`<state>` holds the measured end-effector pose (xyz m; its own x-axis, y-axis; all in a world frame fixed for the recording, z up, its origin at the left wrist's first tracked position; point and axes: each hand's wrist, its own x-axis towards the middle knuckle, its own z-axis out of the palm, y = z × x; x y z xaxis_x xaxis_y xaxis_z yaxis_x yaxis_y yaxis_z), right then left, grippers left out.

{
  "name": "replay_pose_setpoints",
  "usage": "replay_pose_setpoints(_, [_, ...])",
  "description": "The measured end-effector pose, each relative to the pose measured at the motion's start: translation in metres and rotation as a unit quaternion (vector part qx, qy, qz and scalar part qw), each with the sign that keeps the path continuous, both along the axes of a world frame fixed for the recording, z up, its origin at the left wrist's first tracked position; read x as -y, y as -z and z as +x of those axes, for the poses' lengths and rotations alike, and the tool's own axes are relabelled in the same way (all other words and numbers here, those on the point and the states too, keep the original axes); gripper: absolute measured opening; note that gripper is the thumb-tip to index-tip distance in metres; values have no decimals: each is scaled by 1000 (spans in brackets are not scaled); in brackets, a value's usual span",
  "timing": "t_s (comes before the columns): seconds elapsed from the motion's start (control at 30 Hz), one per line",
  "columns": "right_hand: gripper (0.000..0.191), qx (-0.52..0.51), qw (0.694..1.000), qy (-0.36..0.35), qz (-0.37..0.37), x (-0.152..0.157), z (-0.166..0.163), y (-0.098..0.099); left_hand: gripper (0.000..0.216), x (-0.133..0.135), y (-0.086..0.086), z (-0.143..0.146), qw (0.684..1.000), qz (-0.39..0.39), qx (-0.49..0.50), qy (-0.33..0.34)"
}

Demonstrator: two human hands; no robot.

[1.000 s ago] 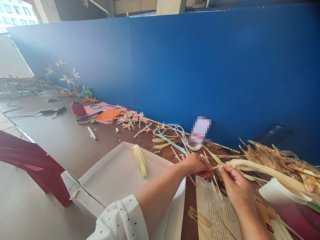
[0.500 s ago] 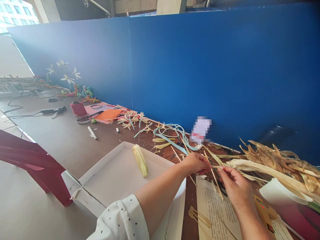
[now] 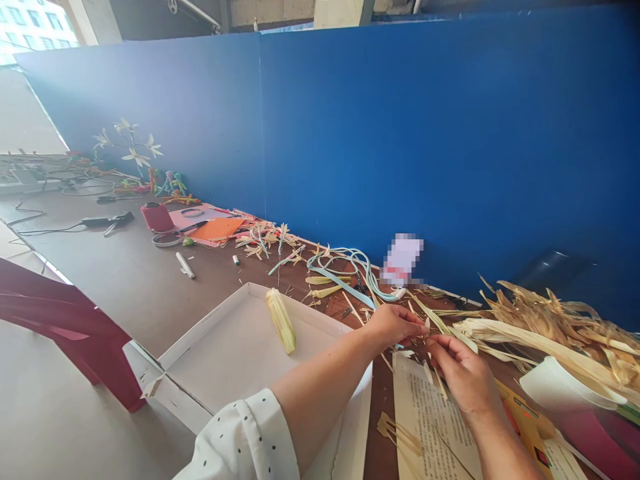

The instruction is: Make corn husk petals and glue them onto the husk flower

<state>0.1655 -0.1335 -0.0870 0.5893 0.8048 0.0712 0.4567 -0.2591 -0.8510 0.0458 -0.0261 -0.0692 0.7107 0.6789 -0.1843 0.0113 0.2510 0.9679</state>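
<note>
My left hand (image 3: pixel 399 325) and my right hand (image 3: pixel 463 370) meet fingertip to fingertip above the right part of the table. Both pinch a small pale strip of corn husk (image 3: pixel 427 325), mostly covered by the fingers. Below them lies a printed sheet (image 3: pixel 425 417), with a thin pale stick (image 3: pixel 441 385) partly hidden by my right hand. A bundle of pale green corn husk (image 3: pixel 281 321) rests in the white box lid (image 3: pixel 220 353) left of my left forearm.
Dried husks (image 3: pixel 560 320) and a white cup (image 3: pixel 570 383) are on the right. Behind the hands are a coiled light-blue cord (image 3: pixel 367 263) and a blue partition (image 3: pixel 400 133). A red thread spool (image 3: pixel 157 217) and orange paper (image 3: pixel 217 229) stand farther left.
My hands have drawn together until the fingertips meet. My right hand has shifted slightly left, covering more of the thin stick and the dark object beneath it.
</note>
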Motion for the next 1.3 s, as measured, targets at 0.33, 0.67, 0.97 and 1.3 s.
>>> replay_pose_setpoints(0.33, [32, 33, 999, 0, -1, 1, -11, -14, 30, 0, -1, -1, 1000, -1, 18, 1])
replay_pose_setpoints(0.67, [39, 50, 992, 85, 75, 0, 10, 5, 15, -5, 2, -4, 989, 103, -104, 2])
replay_pose_setpoints(0.97, [46, 60, 989, 101, 86, 1, 7, 3, 16, -3, -2, -6, 988, 121, -78, 46])
replay_pose_setpoints(1.3, [21, 48, 997, -59, -22, 6, 8, -4, 23, -19, -8, -18, 935, 281, -216, 9])
